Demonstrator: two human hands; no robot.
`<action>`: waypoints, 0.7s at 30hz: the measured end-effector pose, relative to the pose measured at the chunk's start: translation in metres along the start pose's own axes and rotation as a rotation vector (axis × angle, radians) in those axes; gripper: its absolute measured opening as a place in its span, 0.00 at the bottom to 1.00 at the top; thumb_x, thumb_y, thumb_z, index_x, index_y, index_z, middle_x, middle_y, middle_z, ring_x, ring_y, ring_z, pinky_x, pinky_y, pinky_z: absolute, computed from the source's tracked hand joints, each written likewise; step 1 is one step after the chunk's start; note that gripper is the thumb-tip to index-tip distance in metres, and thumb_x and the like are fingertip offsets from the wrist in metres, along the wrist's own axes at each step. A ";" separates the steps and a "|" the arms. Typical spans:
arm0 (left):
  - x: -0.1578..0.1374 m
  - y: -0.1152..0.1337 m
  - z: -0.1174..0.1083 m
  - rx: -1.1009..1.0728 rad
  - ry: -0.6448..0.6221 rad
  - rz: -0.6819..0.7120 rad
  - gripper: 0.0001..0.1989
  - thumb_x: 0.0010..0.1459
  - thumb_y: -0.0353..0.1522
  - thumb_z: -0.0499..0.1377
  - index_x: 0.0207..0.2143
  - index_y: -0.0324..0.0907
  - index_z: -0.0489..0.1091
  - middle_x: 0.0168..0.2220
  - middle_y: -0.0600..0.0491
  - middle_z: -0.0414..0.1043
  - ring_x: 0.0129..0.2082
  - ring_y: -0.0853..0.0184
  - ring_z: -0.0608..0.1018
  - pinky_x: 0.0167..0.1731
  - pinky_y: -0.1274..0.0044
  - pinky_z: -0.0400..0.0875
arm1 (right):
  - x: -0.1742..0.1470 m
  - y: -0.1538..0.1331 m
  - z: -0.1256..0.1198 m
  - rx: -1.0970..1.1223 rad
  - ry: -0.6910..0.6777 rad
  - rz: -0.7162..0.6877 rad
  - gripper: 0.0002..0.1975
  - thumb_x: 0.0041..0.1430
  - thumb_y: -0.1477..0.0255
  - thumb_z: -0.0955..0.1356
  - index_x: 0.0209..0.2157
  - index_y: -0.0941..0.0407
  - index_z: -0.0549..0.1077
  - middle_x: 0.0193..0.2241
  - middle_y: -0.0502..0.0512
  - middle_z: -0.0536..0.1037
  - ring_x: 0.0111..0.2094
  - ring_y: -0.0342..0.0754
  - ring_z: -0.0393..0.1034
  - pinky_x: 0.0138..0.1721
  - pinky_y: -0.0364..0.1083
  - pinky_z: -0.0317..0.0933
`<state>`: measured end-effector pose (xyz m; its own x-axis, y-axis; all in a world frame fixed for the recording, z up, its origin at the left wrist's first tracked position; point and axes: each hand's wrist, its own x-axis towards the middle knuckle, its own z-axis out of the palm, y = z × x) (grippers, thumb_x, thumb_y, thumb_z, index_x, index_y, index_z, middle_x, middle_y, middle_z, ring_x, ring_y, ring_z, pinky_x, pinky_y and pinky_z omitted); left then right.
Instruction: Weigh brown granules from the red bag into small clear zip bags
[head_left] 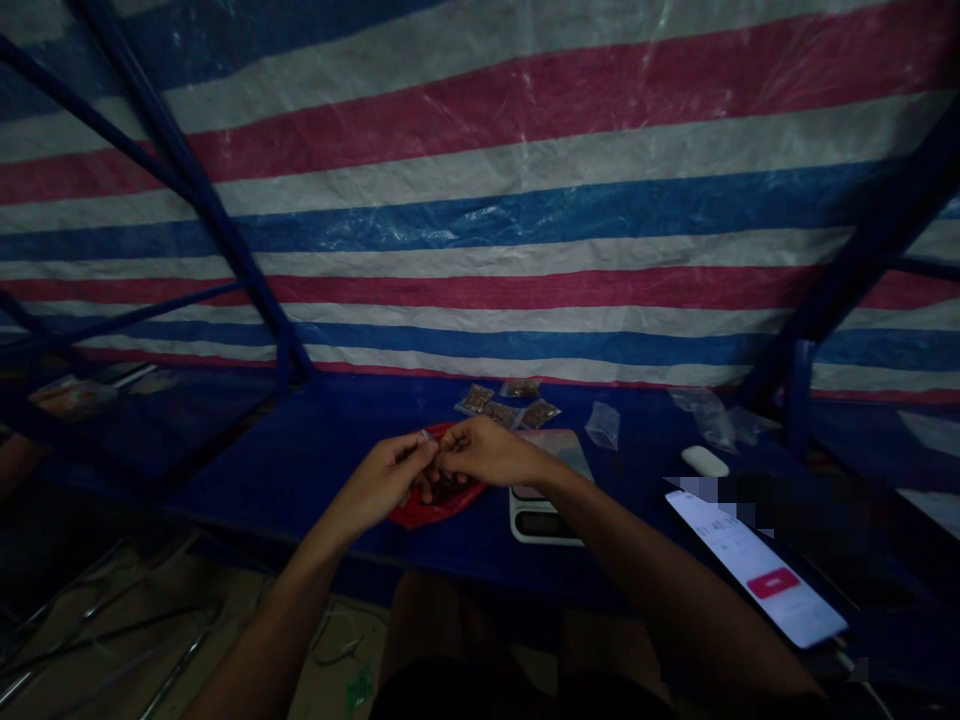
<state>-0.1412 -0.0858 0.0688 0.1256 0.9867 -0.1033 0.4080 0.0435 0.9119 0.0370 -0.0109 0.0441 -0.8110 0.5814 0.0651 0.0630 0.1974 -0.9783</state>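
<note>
Head view shows the left hand (397, 464) pinching what looks like a small clear bag (427, 436), the right hand (480, 450) curled against it, its grip impossible to tell. Below both hands, a red bag (429, 514) lies on the surface (300, 475). Thin plastic should be light, limp and slippery, best held by its edges; the filled packets (540, 412) beyond the hands probably feel soft and lumpy.

Red bag (420, 514); blue tabletop (300, 470); sheet (480, 220) — multicoloured stripes
</note>
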 end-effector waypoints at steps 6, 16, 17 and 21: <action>-0.007 -0.014 -0.012 0.023 -0.105 0.046 0.20 0.64 0.48 0.55 0.34 0.40 0.71 0.26 0.54 0.74 0.23 0.71 0.71 0.24 0.79 0.61 | -0.006 -0.004 0.000 0.037 -0.026 0.024 0.10 0.57 0.65 0.73 0.32 0.59 0.78 0.26 0.50 0.78 0.25 0.40 0.68 0.26 0.39 0.59; -0.006 -0.021 -0.016 0.042 -0.145 0.105 0.16 0.64 0.42 0.56 0.32 0.40 0.73 0.31 0.51 0.77 0.30 0.68 0.77 0.34 0.76 0.70 | -0.007 0.004 0.009 -0.156 0.017 -0.077 0.09 0.65 0.68 0.67 0.31 0.56 0.69 0.27 0.49 0.75 0.27 0.41 0.67 0.28 0.41 0.60; -0.006 -0.020 -0.016 0.068 -0.137 0.100 0.16 0.64 0.42 0.56 0.31 0.39 0.73 0.30 0.51 0.77 0.29 0.68 0.77 0.34 0.76 0.69 | -0.006 0.005 0.009 -0.221 0.022 -0.113 0.08 0.65 0.69 0.67 0.31 0.56 0.69 0.28 0.50 0.75 0.28 0.41 0.67 0.29 0.41 0.60; -0.009 -0.015 -0.013 0.135 -0.141 0.076 0.17 0.63 0.42 0.55 0.31 0.39 0.74 0.29 0.50 0.77 0.29 0.67 0.77 0.32 0.76 0.69 | -0.006 0.006 0.007 -0.368 -0.045 -0.181 0.08 0.65 0.72 0.65 0.30 0.57 0.71 0.27 0.49 0.75 0.26 0.41 0.65 0.28 0.41 0.58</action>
<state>-0.1599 -0.0933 0.0611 0.2823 0.9542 -0.0996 0.5091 -0.0610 0.8586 0.0384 -0.0187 0.0368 -0.8521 0.4780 0.2133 0.1141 0.5674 -0.8155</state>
